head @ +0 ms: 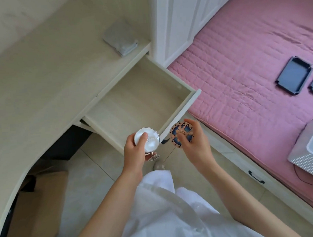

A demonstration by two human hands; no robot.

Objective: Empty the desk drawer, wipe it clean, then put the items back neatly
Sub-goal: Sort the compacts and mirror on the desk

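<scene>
White and round, a compact (147,138) sits gripped in your left hand (136,151) at the open drawer (141,102). Your right hand (193,140) grips a blue-patterned disc (181,135).

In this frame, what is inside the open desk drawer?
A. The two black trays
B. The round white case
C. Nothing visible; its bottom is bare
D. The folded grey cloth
C: the drawer shows only its bare pale bottom, while the left hand holds the round white case in front of it and the folded grey cloth lies on the desk.
</scene>
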